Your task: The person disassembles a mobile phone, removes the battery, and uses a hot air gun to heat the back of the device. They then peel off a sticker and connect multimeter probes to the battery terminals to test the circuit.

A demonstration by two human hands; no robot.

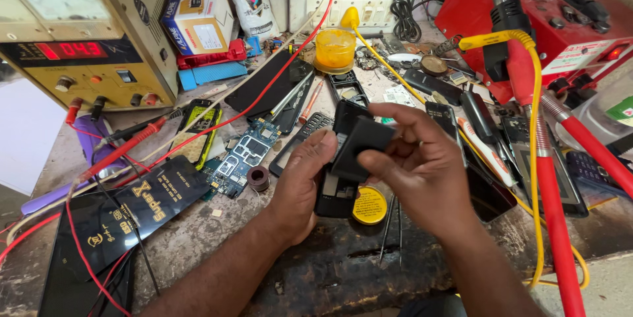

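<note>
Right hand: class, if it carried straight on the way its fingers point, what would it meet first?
The right hand points left, its fingers on a black battery. Beyond that comes the left hand's thumb, probably first; depth is unclear.

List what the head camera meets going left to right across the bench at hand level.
Black glossy pouch → bare circuit board → small dark coil → left hand → black phone body → right hand → red hose.
</note>
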